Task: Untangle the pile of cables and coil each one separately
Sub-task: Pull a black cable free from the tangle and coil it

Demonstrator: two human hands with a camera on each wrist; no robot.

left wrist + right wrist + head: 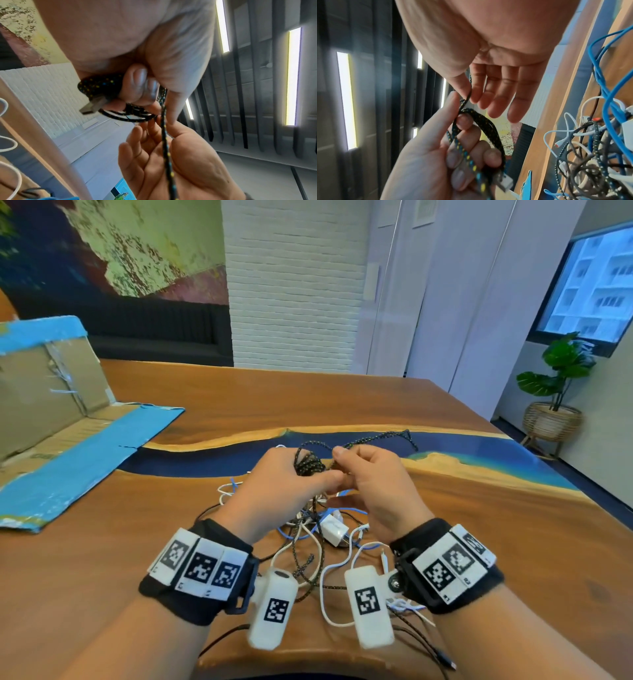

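My left hand [287, 477] grips a small coil of black braided cable [308, 465] flecked with yellow and blue, its fingers curled round the loops [488, 129]. The cable's USB plug [91, 106] sticks out below those fingers. My right hand [370, 484] pinches a strand of the same cable [468, 98] between thumb and forefinger, just right of the coil, with the other fingers loosely extended. The free tail [376, 438] trails over the blue band of the table. Under both hands lies the tangled pile [318, 529] of white, blue and dark cables.
A white charger block [334, 531] sits in the pile. The wooden table [479, 525] extends right and far. A flattened cardboard box [51, 405] with blue edging lies at the left. A potted plant [561, 381] stands beyond the table's right edge.
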